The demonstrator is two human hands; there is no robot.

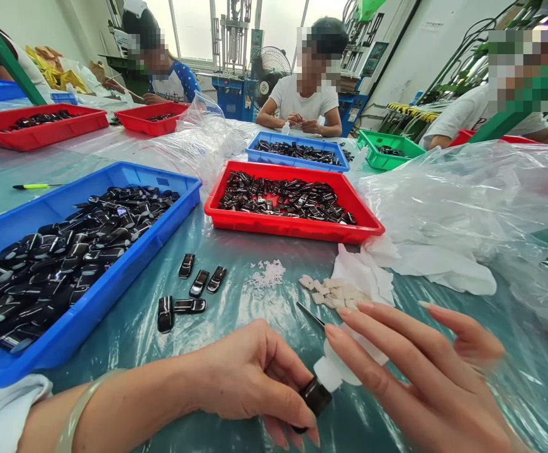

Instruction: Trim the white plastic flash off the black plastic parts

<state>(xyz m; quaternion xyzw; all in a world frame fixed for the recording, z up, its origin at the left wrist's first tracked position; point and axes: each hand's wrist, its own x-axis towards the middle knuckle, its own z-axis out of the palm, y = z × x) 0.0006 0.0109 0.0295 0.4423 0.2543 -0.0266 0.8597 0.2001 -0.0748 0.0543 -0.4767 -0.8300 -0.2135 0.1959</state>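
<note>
My left hand (259, 377) is closed on a small glossy black plastic piece (316, 395), pinched between thumb and fingers. Right behind that piece is a small white plastic bottle (328, 374), its white neck overlapping the piece; I cannot tell whether they touch. My right hand (419, 371) reaches over the bottle with fingers stretched and spread, hiding part of it. A thin dark metal tip (310, 314) sticks out beyond its fingertips, the rest hidden. Several similar black pieces (199, 284) lie on the table beyond my left hand.
A blue tray (160, 233) of black pieces stands left, a red tray (297, 231) ahead. Between them and my hands lie white scraps (268, 274), pale pads (333, 293) and a white cloth (363, 270). Clear plastic sheeting (467, 207) spreads right. Several people sit across the table.
</note>
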